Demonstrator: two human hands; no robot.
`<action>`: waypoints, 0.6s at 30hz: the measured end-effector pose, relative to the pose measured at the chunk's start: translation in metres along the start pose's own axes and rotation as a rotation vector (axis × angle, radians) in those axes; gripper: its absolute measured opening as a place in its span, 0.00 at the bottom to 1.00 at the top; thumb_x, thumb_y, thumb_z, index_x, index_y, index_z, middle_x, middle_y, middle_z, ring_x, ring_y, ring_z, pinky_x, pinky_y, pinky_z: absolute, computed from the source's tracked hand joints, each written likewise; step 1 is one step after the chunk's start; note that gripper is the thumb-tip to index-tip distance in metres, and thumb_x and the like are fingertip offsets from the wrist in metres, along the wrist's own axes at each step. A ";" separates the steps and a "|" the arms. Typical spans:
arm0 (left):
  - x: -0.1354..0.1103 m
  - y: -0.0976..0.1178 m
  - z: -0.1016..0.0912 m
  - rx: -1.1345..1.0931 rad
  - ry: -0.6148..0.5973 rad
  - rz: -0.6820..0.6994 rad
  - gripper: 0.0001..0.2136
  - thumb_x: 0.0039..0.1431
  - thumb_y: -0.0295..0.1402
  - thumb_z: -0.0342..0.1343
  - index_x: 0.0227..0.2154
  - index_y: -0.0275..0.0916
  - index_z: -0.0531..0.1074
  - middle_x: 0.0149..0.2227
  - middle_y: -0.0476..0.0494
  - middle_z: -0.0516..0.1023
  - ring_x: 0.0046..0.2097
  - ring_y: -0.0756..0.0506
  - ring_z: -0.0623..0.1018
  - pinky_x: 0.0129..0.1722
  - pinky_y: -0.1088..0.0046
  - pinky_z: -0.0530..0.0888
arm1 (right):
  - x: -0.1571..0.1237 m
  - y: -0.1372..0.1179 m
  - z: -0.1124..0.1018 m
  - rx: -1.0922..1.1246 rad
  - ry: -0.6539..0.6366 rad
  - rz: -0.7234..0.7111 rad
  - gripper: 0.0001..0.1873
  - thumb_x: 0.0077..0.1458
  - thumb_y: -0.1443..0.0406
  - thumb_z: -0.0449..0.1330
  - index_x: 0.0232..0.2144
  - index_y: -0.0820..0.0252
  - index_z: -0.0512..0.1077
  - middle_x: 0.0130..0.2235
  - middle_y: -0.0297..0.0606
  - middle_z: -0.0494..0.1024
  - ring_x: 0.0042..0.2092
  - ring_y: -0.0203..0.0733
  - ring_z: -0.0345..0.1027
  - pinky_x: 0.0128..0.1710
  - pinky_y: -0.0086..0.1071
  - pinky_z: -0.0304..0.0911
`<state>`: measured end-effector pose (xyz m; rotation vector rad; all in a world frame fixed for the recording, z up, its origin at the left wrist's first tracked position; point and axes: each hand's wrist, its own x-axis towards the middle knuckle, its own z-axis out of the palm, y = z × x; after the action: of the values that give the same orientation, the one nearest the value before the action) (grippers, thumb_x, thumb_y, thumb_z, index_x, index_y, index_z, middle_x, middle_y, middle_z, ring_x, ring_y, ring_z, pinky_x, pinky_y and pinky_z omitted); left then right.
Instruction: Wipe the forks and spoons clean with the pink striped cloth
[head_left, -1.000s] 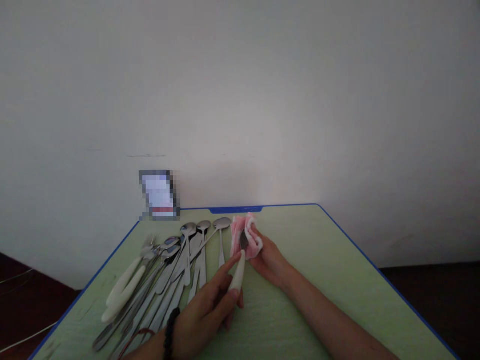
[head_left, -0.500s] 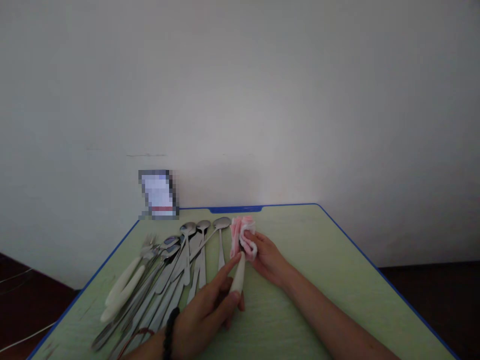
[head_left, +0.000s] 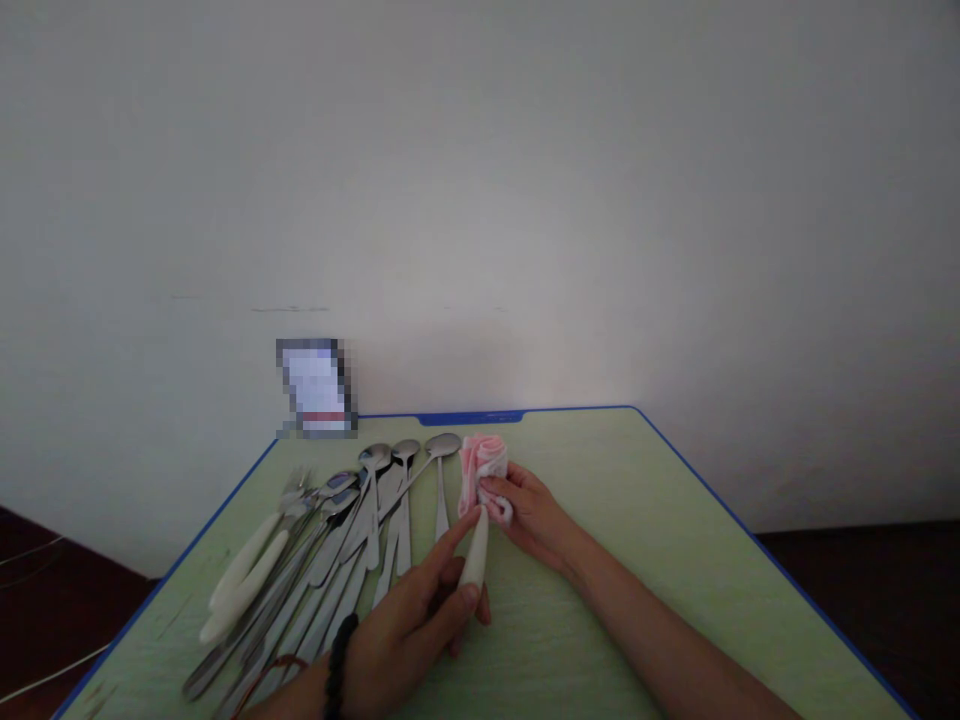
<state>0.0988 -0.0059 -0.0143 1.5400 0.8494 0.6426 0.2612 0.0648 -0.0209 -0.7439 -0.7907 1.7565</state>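
Observation:
My left hand (head_left: pixel 412 625) is closed around the white handle of a piece of cutlery (head_left: pixel 477 562), its index finger stretched along the handle. The far end of this piece is hidden inside a folded pink and white cloth (head_left: pixel 487 455). From the right, my right hand (head_left: pixel 536 515) pinches the cloth around that end, thumb on top. Left of the cloth lie several metal spoons (head_left: pixel 375 458), their handles overlapping and partly covered by my left hand and wrist. Beside them are forks with white handles (head_left: pixel 244 585).
A pale green table (head_left: pixel 637 600) with a blue edge stands against a grey-white wall (head_left: pixel 525 200). At its back left corner a blurred, screen-like device (head_left: pixel 319 385) leans upright. White cords (head_left: pixel 56 675) run over the dark floor at left.
My right thumb and the cloth have moved slightly down toward the handle, and the cloth's folds look different. My left hand and the white handle stay almost in place.

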 end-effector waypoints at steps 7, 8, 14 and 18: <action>-0.001 0.001 -0.001 0.027 -0.018 0.003 0.31 0.61 0.44 0.43 0.63 0.45 0.37 0.33 0.47 0.72 0.26 0.52 0.65 0.27 0.76 0.65 | 0.000 0.001 0.000 0.003 -0.035 0.009 0.11 0.39 0.64 0.67 0.28 0.61 0.71 0.25 0.30 0.72 0.26 0.31 0.59 0.29 0.27 0.53; -0.001 0.001 -0.001 0.026 -0.019 0.003 0.31 0.61 0.44 0.43 0.63 0.45 0.37 0.33 0.47 0.72 0.26 0.52 0.66 0.27 0.76 0.65 | 0.000 0.001 0.000 0.001 -0.030 0.006 0.11 0.39 0.64 0.67 0.28 0.61 0.71 0.25 0.30 0.72 0.27 0.31 0.60 0.30 0.27 0.53; 0.000 0.001 -0.001 0.043 -0.014 -0.007 0.30 0.61 0.44 0.44 0.62 0.45 0.39 0.32 0.48 0.72 0.25 0.52 0.65 0.26 0.77 0.65 | 0.000 0.002 0.004 0.027 0.012 -0.018 0.11 0.40 0.61 0.66 0.26 0.61 0.72 0.23 0.28 0.70 0.26 0.30 0.58 0.30 0.28 0.53; 0.000 0.003 -0.002 0.046 -0.012 0.002 0.30 0.61 0.44 0.43 0.62 0.45 0.39 0.33 0.47 0.71 0.25 0.53 0.65 0.26 0.77 0.65 | 0.002 0.003 0.003 0.092 0.060 -0.002 0.13 0.43 0.57 0.64 0.25 0.61 0.71 0.23 0.29 0.70 0.26 0.31 0.59 0.31 0.28 0.54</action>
<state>0.0982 -0.0048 -0.0113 1.5853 0.8584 0.6185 0.2564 0.0654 -0.0218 -0.7301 -0.6656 1.7484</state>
